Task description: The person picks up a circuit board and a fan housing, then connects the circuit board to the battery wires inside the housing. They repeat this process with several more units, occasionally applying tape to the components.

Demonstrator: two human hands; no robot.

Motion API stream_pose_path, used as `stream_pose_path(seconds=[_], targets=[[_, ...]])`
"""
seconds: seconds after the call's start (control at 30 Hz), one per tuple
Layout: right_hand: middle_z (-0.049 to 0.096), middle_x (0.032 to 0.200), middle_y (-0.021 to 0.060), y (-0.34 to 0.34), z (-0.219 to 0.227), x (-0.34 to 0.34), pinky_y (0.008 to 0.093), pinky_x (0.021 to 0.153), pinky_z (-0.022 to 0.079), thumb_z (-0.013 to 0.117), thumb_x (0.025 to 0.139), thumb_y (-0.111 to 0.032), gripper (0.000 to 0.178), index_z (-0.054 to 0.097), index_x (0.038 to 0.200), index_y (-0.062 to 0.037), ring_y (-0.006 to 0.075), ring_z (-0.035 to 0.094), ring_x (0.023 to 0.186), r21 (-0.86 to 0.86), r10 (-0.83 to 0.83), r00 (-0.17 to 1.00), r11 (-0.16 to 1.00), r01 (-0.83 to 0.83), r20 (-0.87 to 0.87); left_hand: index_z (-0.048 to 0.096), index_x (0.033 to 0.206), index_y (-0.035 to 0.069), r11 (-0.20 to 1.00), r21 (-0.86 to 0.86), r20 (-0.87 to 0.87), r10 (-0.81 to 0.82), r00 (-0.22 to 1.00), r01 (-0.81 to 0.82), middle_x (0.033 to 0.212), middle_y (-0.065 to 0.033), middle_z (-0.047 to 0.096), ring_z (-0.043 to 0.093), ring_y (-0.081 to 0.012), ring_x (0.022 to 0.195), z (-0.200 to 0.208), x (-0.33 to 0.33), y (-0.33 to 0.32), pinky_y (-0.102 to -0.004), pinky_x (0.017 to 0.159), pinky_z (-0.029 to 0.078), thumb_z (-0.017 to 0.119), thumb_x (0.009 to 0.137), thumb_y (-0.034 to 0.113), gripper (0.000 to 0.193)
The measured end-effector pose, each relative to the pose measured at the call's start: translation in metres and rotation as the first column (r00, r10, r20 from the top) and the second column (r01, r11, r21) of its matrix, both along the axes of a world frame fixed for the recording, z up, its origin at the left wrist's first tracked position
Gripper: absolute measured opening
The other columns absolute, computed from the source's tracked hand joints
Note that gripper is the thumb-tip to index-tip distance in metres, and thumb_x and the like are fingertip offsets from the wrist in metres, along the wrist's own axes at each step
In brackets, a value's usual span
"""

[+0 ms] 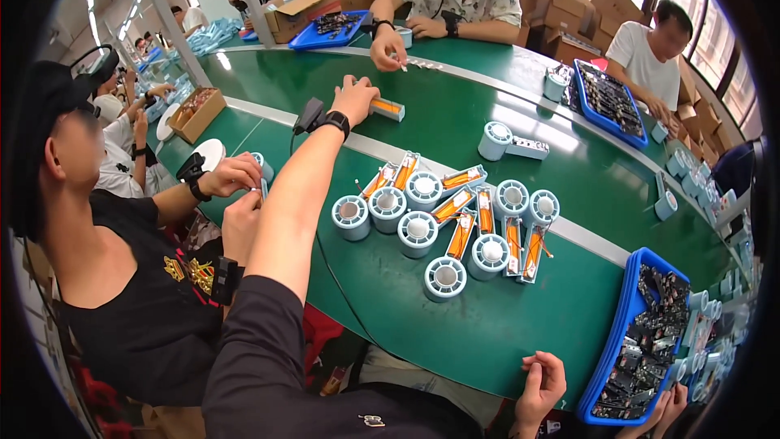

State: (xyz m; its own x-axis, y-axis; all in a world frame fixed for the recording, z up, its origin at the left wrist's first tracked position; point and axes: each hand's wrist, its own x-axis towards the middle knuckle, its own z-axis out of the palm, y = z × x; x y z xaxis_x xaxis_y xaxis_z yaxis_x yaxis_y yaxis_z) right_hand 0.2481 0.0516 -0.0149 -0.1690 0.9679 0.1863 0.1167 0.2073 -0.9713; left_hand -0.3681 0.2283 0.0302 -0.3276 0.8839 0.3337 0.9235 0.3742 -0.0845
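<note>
Across the table [479,337], we see the left hand [355,100] cover a unit [389,108], presumably to steady it, grip hidden, the right hand [543,386] empty, loosely curled.

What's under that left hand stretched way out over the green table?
Poking out past the left hand is a light-blue housing with an orange insert. The hand hides its other end, so that part, and whether fingers curl around it, can't be seen.
</note>
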Motion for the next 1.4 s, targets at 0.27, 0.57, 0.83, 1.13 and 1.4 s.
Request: stream_pose_path(seconds=[0.27, 0.57, 0.83, 1.13, 1.4], targets=[[0.069, 0.09, 0.009, 0.001, 0.005, -0.006, 0.0245, 0.074, 0.05, 0.055, 0.099, 0.002, 0.016, 0.063, 0.112, 0.0045, 0.012, 0.063, 0.08, 0.072, 0.013, 0.996, 0.997, -0.019, 0.088, 0.07, 0.106, 0.016, 0.971, 0.131, -0.057, -0.193, 0.98, 0.199, 0.112, -0.0016, 0.064, 0.056, -0.0274, 0.122, 0.01, 0.013, -0.006, -0.038, 0.094, 0.056, 0.085, 0.07, 0.009, 0.04], [0.069, 0.089, 0.0089, -0.002, 0.003, -0.005, 0.0241, 0.072, 0.05, 0.055, 0.099, 0.003, 0.016, 0.063, 0.112, 0.0053, 0.0117, 0.063, 0.079, 0.104, 0.035, 0.996, 0.994, -0.044, 0.082, 0.071, 0.107, 0.009, 0.848, 0.515, 0.174, -0.249, 0.953, 0.128, 0.112, -0.0119, 0.07, 0.065, -0.0349, 0.111, 0.01, 0.007, 0.001, -0.0446, 0.098, 0.053, 0.069, 0.08, 0.003, 0.028], [0.069, 0.088, 0.0097, 0.008, 0.012, -0.006, 0.0239, 0.069, 0.049, 0.057, 0.095, 0.008, 0.014, 0.065, 0.107, 0.0054, 0.0115, 0.063, 0.077, 0.094, 0.02, 0.98, 0.995, -0.039, 0.196, 0.073, 0.103, 0.003, 0.798, 0.517, 0.279, -0.501, 0.819, 0.311, 0.093, -0.0137, 0.074, 0.072, -0.026, 0.09, 0.098, 0.096, -0.039, -0.0356, 0.08, 0.056, 0.068, 0.087, 0.009, 0.018], [0.065, 0.083, 0.0068, 0.003, 0.013, -0.008, 0.0233, 0.065, 0.047, 0.058, 0.094, 0.009, 0.014, 0.066, 0.104, 0.004, 0.0105, 0.062, 0.074, 0.114, 0.092, 0.982, 0.987, -0.111, 0.163, 0.054, 0.145, 0.011, 0.985, -0.061, 0.384, -0.125, 0.915, 0.16, 0.123, -0.0199, 0.065, 0.066, -0.0353, 0.112, 0.081, 0.173, -0.131, -0.0429, 0.094, 0.053, 0.094, 0.061, 0.045, 0.098], [0.065, 0.082, 0.0058, 0.005, 0.01, -0.012, 0.0232, 0.061, 0.041, 0.056, 0.098, 0.007, 0.012, 0.066, 0.102, 0.0028, 0.01, 0.057, 0.07, 0.168, 0.093, 0.966, 0.976, -0.136, 0.243, 0.044, 0.153, 0.009, 0.995, -0.084, 0.702, 0.102, 0.705, -0.06, 0.13, -0.0239, 0.062, 0.062, -0.0345, 0.12, 0.043, 0.163, -0.174, -0.0411, 0.103, 0.049, 0.095, 0.06, 0.03, 0.108]])
